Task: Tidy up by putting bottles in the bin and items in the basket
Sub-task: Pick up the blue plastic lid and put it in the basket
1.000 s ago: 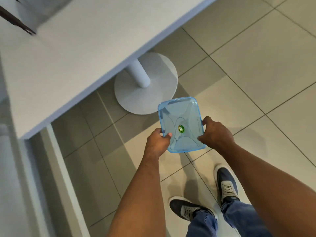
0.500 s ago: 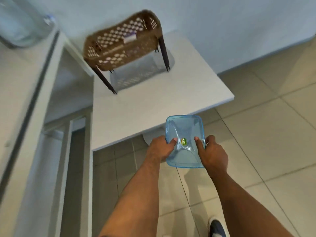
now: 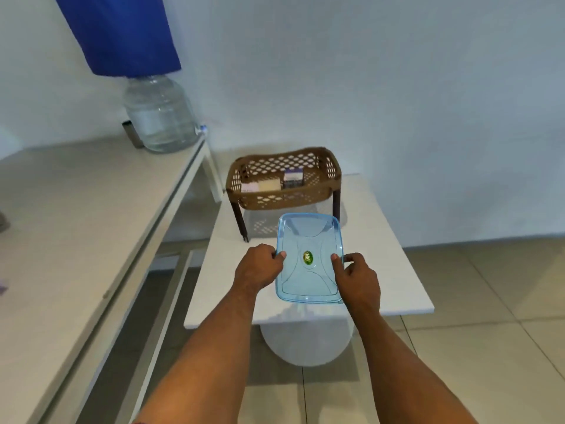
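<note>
**Q:** What is the person carrying?

**A:** A clear blue plastic container lid, rectangular with rounded corners and a small green oval sticker at its centre. It is held roughly flat in the air, above the near half of a small white table.

**Q:** How are the hands placed on it?

**A:** Both grip it, one on each long edge. The left hand has its fingers curled under the left edge, with the thumb pressed on top near the rim. The right hand mirrors this: fingers curled round the right edge, thumb lying on the upper surface. Neither hand is spread open; both are closed around the lid's edges.

**Q:** Where is the basket?

**A:** A brown lattice basket on dark legs stands at the far end of the same table, just beyond the lid. Inside it lie a pale flat box and a small purple-and-white box.

**Q:** What else is around?

**A:** To the left, a long white counter carries a large clear water jug, its top covered by a blue cloth. A pale wall stands behind, and a grey tiled floor lies below.
</note>
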A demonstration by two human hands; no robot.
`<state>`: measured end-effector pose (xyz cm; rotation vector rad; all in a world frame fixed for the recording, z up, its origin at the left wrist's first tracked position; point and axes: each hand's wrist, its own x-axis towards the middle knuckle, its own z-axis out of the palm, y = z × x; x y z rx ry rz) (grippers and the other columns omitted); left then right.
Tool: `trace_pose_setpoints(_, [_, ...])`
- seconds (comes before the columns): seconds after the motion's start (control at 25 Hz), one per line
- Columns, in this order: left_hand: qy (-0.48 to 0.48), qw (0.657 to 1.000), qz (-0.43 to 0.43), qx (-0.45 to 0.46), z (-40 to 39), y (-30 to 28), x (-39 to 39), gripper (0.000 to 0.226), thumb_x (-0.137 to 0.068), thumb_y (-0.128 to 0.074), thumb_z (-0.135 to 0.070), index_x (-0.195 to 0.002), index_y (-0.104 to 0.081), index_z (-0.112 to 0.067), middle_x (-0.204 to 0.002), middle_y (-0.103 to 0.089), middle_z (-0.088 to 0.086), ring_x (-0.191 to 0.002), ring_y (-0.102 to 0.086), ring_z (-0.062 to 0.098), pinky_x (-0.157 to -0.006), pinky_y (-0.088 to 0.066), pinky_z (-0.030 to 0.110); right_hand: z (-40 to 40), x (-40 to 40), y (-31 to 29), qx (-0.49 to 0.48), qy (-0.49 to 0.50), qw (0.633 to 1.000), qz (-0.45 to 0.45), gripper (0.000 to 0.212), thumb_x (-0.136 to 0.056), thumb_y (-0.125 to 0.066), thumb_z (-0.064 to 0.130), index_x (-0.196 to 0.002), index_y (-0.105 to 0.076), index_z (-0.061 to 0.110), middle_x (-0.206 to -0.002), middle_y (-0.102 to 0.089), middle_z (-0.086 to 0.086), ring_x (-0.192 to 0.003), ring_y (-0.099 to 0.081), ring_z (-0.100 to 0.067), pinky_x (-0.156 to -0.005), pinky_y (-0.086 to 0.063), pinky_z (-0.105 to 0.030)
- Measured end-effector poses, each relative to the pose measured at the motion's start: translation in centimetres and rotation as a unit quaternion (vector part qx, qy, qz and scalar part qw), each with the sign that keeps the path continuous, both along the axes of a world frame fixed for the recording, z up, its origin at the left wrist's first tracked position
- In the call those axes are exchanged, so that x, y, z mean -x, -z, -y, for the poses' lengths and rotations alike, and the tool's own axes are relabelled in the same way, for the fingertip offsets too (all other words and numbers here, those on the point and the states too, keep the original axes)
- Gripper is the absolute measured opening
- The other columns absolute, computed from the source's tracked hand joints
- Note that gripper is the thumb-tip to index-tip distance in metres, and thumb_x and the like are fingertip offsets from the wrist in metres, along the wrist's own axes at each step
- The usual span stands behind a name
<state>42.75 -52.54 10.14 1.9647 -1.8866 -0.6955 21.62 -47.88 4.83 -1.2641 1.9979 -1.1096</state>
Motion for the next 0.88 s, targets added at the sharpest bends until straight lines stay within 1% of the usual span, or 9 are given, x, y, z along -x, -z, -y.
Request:
trace_pose_setpoints(0.08, [0.008, 1.0, -0.025, 0.016, 2.9, -1.1, -0.9, 0.036, -0.098, -0.052, -0.039, -0.083, -0.068, -0.01, -0.084, -0.072, 0.008, -0.077, -0.071, 0.028, -0.077, -0.061, 0.045, 2.8, -0.3, -1.5, 0.032, 0.002, 0.994, 0.105, 0.03, -0.093, -0.065, 0.048, -0.104, -0.061, 0.021, -0.064, -0.07, 0.003, -0.07, -0.068, -0.014, -0.067, -0.051, -0.035])
trace_pose_setpoints(0.12, [0.015, 0.999, -0.037, 0.027, 4.6, -1.6, -1.3, 0.035, -0.098, -0.052, -0.036, -0.081, -0.068, -0.01, -0.082, -0.072, 0.008, -0.076, -0.071, 0.028, -0.076, -0.061, 0.046, 4.3, -0.6, -2.2, 0.052, 0.004, 0.989, 0.135, 0.026, -0.092, -0.069, 0.043, -0.104, -0.062, 0.021, -0.064, -0.071, 0.004, -0.068, -0.069, -0.012, -0.067, -0.051, -0.034])
trace_pose_setpoints(0.2, [0.038, 0.997, -0.052, 0.046, 8.1, -2.5, -2.1, 0.034, -0.097, -0.052, -0.033, -0.077, -0.066, -0.01, -0.077, -0.072, 0.006, -0.073, -0.071, 0.026, -0.073, -0.061, 0.047, 7.3, -1.2, -3.5, 0.079, 0.018, 0.982, 0.173, 0.023, -0.091, -0.073, 0.035, -0.105, -0.064, 0.019, -0.066, -0.073, 0.005, -0.066, -0.07, -0.009, -0.068, -0.052, -0.033])
trace_pose_setpoints(0.28, [0.066, 0.995, -0.052, 0.056, 11.5, -3.5, -2.6, 0.032, -0.098, -0.051, -0.032, -0.079, -0.068, -0.013, -0.081, -0.073, 0.005, -0.074, -0.071, 0.024, -0.073, -0.06, 0.046, 10.5, -2.1, -5.1, 0.096, 0.052, 0.975, 0.195, 0.024, -0.09, -0.075, 0.03, -0.106, -0.066, 0.016, -0.071, -0.075, 0.001, -0.067, -0.07, -0.009, -0.069, -0.054, -0.034])
trace_pose_setpoints(0.44, [0.08, 0.993, -0.073, 0.052, 17.1, -5.1, -3.6, 0.031, -0.1, -0.051, -0.034, -0.093, -0.074, -0.014, -0.09, -0.075, 0.006, -0.081, -0.07, 0.024, -0.079, -0.059, 0.044, 15.5, -3.9, -7.4, 0.128, 0.086, 0.971, 0.18, 0.022, -0.089, -0.075, 0.026, -0.104, -0.068, 0.013, -0.07, -0.073, 0.006, -0.061, -0.067, -0.001, -0.067, -0.051, -0.031])
trace_pose_setpoints(0.56, [0.072, 0.99, -0.11, 0.046, 20.9, -5.6, -3.7, 0.024, -0.098, -0.058, -0.03, -0.095, -0.075, -0.014, -0.089, -0.075, 0.006, -0.082, -0.071, 0.024, -0.082, -0.06, 0.046, 18.7, -4.4, -8.4, 0.128, 0.113, 0.97, 0.173, 0.024, -0.09, -0.073, 0.03, -0.108, -0.067, 0.014, -0.084, -0.073, 0.004, -0.077, -0.07, -0.01, -0.076, -0.055, -0.037])
trace_pose_setpoints(0.68, [0.063, 0.986, -0.154, 0.025, 24.0, -5.7, -2.6, 0.02, -0.096, -0.062, -0.023, -0.112, -0.072, -0.014, -0.105, -0.074, 0.007, -0.094, -0.071, 0.024, -0.086, -0.059, 0.043, 22.2, -3.8, -9.2, 0.129, 0.148, 0.969, 0.149, 0.028, -0.091, -0.07, 0.033, -0.113, -0.065, 0.017, -0.099, -0.071, 0.0, -0.082, -0.067, -0.012, -0.08, -0.052, -0.033])
trace_pose_setpoints(0.8, [0.072, 0.986, -0.151, 0.013, 26.5, -5.2, -1.5, 0.024, -0.095, -0.062, -0.019, -0.118, -0.068, -0.015, -0.112, -0.072, 0.007, -0.101, -0.069, 0.024, -0.09, -0.057, 0.04, 26.3, -2.9, -10.2, 0.109, 0.161, 0.975, 0.107, 0.031, -0.094, -0.065, 0.037, -0.119, -0.061, 0.02, -0.103, -0.068, 0.0, -0.09, -0.066, -0.02, -0.084, -0.053, -0.036])
trace_pose_setpoints(0.88, [0.077, 0.99, -0.121, 0.013, 28.3, -4.4, -0.7, 0.025, -0.094, -0.061, -0.017, -0.118, -0.068, -0.015, -0.113, -0.072, 0.009, -0.102, -0.068, 0.025, -0.093, -0.056, 0.042, 29.7, -1.9, -10.6, 0.083, 0.158, 0.982, 0.065, 0.032, -0.095, -0.062, 0.039, -0.121, -0.058, 0.021, -0.106, -0.07, -0.003, -0.093, -0.067, -0.024, -0.078, -0.049, -0.033])
